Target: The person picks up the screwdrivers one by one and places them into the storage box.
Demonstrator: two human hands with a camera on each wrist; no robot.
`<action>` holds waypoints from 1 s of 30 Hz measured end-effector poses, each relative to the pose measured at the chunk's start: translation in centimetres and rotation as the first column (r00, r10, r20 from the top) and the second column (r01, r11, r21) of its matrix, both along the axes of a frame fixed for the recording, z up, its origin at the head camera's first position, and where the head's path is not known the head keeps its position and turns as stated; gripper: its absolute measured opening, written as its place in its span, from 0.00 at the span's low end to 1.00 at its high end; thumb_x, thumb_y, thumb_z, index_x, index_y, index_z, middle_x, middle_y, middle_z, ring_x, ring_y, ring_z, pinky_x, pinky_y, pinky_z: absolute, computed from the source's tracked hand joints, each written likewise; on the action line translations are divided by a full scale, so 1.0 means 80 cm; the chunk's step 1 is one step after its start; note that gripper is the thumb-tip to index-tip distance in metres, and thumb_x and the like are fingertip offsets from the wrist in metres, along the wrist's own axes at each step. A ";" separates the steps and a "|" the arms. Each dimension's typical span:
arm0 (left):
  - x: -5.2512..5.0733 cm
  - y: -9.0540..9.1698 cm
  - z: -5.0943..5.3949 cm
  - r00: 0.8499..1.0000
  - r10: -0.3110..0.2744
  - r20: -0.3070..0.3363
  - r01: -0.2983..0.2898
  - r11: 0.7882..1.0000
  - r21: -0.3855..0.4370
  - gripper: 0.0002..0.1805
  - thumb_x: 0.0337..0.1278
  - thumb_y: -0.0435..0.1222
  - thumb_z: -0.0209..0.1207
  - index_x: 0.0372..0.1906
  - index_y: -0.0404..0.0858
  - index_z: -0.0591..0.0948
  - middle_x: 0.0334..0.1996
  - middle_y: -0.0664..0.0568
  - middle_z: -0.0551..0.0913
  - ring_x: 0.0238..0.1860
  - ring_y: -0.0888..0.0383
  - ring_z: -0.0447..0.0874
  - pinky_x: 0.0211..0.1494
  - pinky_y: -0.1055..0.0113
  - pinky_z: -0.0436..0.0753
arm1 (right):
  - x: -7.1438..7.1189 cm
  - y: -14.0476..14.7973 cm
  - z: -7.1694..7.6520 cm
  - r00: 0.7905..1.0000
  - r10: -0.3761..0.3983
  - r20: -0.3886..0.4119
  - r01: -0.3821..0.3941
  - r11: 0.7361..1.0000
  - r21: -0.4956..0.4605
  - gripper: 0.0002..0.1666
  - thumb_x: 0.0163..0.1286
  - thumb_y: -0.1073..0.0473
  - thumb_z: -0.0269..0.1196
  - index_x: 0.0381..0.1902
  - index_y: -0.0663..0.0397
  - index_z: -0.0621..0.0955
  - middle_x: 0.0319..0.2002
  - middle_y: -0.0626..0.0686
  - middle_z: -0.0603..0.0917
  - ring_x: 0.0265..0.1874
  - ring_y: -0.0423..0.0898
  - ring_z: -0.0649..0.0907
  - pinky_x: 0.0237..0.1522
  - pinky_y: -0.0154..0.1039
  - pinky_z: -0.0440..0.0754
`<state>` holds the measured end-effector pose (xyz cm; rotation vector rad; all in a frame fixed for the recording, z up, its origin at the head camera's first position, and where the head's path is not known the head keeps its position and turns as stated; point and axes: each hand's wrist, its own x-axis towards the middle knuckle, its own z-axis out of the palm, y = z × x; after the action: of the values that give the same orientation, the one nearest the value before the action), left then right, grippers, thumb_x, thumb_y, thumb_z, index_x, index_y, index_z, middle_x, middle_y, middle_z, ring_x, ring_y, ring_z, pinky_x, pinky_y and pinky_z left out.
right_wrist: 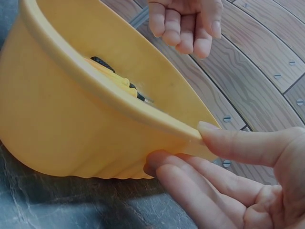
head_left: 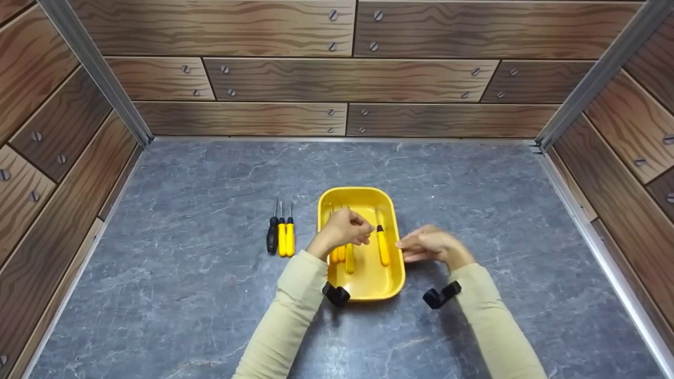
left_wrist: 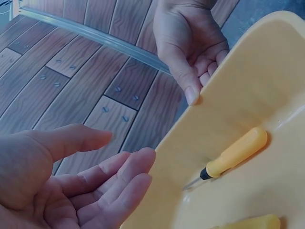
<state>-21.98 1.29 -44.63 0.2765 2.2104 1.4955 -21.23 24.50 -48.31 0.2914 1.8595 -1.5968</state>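
Observation:
A yellow plastic bin [head_left: 363, 287] stands mid-table with several screwdrivers inside. One yellow-handled screwdriver [head_left: 383, 247] lies along the bin's right side; others, partly hidden by my left arm, lie on the left, one of them a yellow screwdriver [head_left: 349, 258]. Over the bin, my left hand [head_left: 345, 227] has loosely bent fingers and nothing between them, as the left wrist view shows. At the bin's right side, my right hand [head_left: 429, 243] holds the edge. Its thumb [right_wrist: 238, 143] lies on the rim and its fingertips are at the outer wall.
Left of the bin, a black screwdriver [head_left: 272, 235] and two yellow screwdrivers [head_left: 286, 238] lie side by side on the grey marbled table [head_left: 184, 295]. Wood-patterned walls [head_left: 295, 79] enclose the back and sides, with metal strips along their edges.

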 end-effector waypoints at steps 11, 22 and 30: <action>0.007 -0.023 0.003 0.997 0.081 -0.014 -0.080 0.995 0.065 0.12 0.64 0.33 0.57 0.44 0.26 0.82 0.41 0.31 0.86 0.34 0.50 0.90 0.42 0.65 0.90 | 0.001 0.002 0.001 1.000 -0.009 0.001 0.009 1.000 0.004 0.03 0.62 0.66 0.65 0.34 0.60 0.83 0.24 0.48 0.89 0.26 0.41 0.88 0.38 0.35 0.90; 0.009 -0.047 -0.003 0.986 0.167 -0.002 -0.167 0.983 0.079 0.13 0.65 0.34 0.56 0.45 0.28 0.82 0.40 0.34 0.87 0.31 0.58 0.87 0.42 0.67 0.89 | 0.001 0.002 -0.002 1.000 0.003 0.002 -0.003 1.000 -0.005 0.03 0.62 0.64 0.66 0.32 0.60 0.83 0.24 0.48 0.89 0.26 0.40 0.88 0.37 0.35 0.90; 0.009 -0.061 -0.003 0.978 0.209 0.004 -0.208 0.975 0.076 0.13 0.66 0.32 0.54 0.47 0.28 0.82 0.45 0.31 0.85 0.30 0.62 0.86 0.44 0.65 0.89 | 0.001 0.001 0.001 1.000 -0.019 -0.001 0.019 1.000 0.016 0.03 0.62 0.65 0.66 0.33 0.60 0.84 0.24 0.49 0.89 0.26 0.41 0.88 0.37 0.35 0.90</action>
<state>-21.30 -3.62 -44.85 0.0718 2.2458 1.6927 -21.17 24.60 -48.25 0.3159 1.8764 -1.5958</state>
